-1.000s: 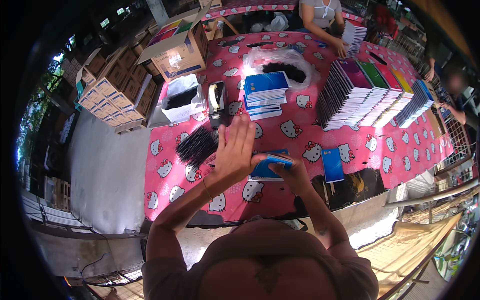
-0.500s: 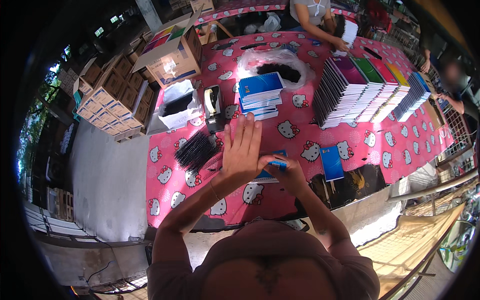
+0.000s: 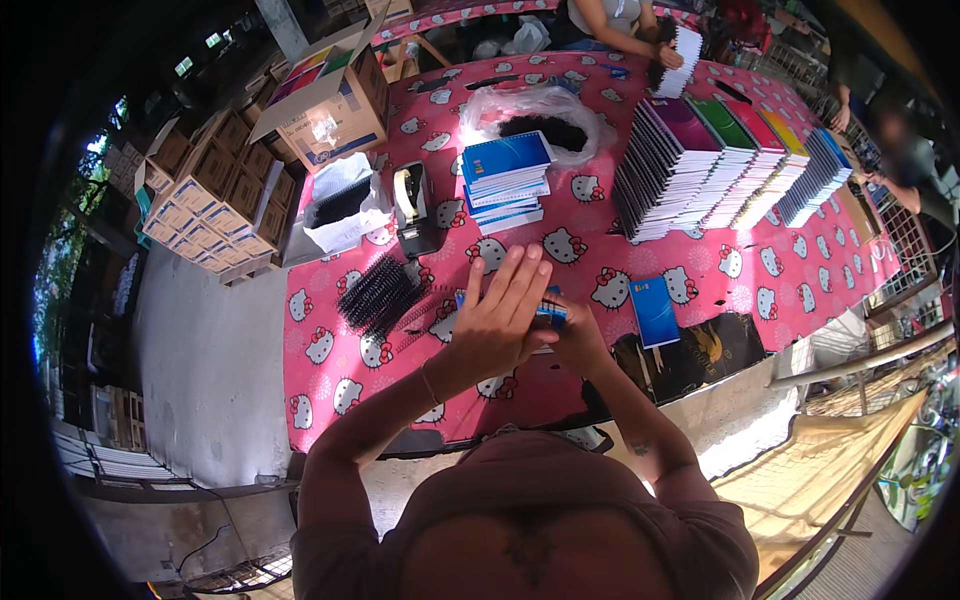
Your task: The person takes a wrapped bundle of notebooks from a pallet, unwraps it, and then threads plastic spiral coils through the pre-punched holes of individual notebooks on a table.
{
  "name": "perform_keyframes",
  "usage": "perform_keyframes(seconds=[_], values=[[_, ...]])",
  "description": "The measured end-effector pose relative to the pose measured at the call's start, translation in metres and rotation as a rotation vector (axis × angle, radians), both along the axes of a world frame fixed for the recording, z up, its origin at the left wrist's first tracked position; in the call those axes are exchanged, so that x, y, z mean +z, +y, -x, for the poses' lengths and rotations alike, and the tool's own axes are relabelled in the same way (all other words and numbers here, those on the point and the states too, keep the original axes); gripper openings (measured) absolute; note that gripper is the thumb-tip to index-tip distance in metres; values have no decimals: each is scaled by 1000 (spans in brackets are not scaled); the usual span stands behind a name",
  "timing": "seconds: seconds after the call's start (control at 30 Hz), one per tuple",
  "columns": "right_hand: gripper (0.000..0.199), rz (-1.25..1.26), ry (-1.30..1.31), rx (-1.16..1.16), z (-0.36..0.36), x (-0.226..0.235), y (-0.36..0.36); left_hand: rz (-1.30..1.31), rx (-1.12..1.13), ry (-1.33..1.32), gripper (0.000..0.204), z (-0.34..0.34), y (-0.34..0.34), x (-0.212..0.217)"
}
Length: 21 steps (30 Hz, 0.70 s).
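We look down over our own head and shoulders at a long bench (image 3: 820, 290) covered with a pink cartoon-cat cloth. Our left hand (image 3: 497, 322) is raised above the bench with its fingers spread flat and straight, pressing down on top of a small blue notebook (image 3: 548, 308); it clasps nothing. Our right hand (image 3: 572, 338) sits just under and beside the notebook, fingers curled around its near edge, gripping it. The notebook is held in the air between both hands, over the near middle of the bench.

Just left of our hands lies a heap of black spiral binding combs (image 3: 378, 296). Beyond that stand a tape dispenser (image 3: 412, 208) and a white bag of black combs (image 3: 345, 205). Straight ahead is a stack of blue notebooks (image 3: 505, 180), and behind it a clear plastic bag (image 3: 535, 112) with more dark combs. To the right, a single blue notebook (image 3: 655, 310) lies flat, and long rows of coloured notebooks (image 3: 720, 160) stand on edge. At the far side, another person's hands (image 3: 668, 55) hold a white pad. Cardboard boxes (image 3: 215, 195) are stacked off the left end.
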State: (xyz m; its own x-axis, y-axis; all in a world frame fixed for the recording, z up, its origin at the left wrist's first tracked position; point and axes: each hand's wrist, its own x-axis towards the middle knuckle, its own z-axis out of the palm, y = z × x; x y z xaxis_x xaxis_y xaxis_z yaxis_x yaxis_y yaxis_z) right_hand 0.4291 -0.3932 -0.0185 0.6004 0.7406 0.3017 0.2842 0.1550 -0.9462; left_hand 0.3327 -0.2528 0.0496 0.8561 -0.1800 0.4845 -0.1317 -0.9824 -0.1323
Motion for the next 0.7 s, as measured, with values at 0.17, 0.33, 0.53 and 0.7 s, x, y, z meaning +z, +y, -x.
perform_keyframes(seconds=[0.17, 0.33, 0.53, 0.7], values=[[37, -2, 27, -26, -12, -26, 10, 337, -66, -132, 54, 19, -13, -44], [31, 239, 38, 58, -18, -44, 6, 312, -107, -67, 25, -6, 20, -58], [32, 265, 2, 35, -21, -48, -1, 449, -109, -25, 21, -10, 2, -52], [27, 200, -200, -38, -25, 3, -29, 435, -115, -43, 20, -6, 9, -65]])
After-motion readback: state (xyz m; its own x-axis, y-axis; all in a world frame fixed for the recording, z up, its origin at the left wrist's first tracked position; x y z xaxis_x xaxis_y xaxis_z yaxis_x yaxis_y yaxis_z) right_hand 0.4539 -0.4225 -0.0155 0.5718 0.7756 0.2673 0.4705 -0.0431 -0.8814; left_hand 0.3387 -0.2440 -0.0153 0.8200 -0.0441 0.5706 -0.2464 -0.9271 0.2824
